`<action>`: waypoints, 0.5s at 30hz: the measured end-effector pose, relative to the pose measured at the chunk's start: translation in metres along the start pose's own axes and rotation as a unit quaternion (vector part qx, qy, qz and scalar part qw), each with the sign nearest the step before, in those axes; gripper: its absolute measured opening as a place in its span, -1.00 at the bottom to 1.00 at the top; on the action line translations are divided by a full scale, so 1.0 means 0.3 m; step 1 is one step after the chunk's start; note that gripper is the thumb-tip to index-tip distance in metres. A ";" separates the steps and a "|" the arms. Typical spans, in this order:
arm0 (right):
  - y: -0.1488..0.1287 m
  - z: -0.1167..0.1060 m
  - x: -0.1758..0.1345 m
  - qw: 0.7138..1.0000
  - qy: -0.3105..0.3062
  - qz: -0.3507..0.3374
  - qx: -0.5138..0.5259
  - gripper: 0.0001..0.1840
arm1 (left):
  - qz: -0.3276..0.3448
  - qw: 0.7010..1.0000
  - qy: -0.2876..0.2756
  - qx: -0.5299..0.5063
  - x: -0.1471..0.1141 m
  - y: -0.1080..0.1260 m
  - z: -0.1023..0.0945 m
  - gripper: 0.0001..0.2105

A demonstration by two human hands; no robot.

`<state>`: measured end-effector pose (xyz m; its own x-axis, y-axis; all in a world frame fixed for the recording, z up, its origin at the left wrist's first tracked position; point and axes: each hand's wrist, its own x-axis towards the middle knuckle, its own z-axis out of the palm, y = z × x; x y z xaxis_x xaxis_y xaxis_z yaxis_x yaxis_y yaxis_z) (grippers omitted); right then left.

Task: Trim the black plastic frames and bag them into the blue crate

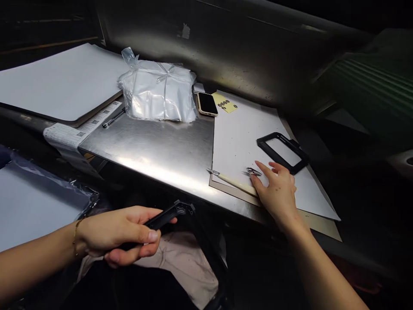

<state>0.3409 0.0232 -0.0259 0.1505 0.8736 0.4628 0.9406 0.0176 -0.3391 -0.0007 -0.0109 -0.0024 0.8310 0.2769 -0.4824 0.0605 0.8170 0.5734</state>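
Note:
My left hand (118, 234) grips a black plastic frame part (169, 214) below the table's front edge, over my lap. My right hand (277, 189) lies flat on a white sheet (238, 129), fingers spread, with the fingertips at a small metal tool (253, 172). A craft knife with a pale handle (232, 181) lies just left of that hand and touches its thumb side. A second black rectangular frame (283, 151) rests on the sheet just beyond the fingers.
On the steel table (155, 146) are a clear bag of white items (159, 91), a phone (207, 103), a yellow sticker sheet (226, 103), a pen (113, 118) and white boards (61, 82). A plastic-wrapped sheet (35, 202) lies at lower left.

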 end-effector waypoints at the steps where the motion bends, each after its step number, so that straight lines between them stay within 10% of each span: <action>1: -0.004 0.006 -0.009 1.000 0.002 -0.020 -0.014 -0.67 | -0.010 1.000 -0.007 -0.011 -0.001 -0.003 0.000 -0.77; 7: -0.056 0.007 -0.063 0.980 -0.107 -0.170 -0.002 -0.80 | -0.065 0.998 -0.006 -0.008 -0.011 -0.006 0.014 -0.73; 15: -0.200 -0.108 -0.129 0.988 -0.058 -0.138 0.029 -0.81 | -0.106 0.993 0.018 0.053 -0.048 0.010 0.054 -0.70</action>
<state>0.2884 -0.0273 0.0032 -0.1479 0.8816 0.4481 0.9214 0.2875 -0.2614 -0.0036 -0.0207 0.0170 0.7727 0.1237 -0.6226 0.2917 0.8019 0.5214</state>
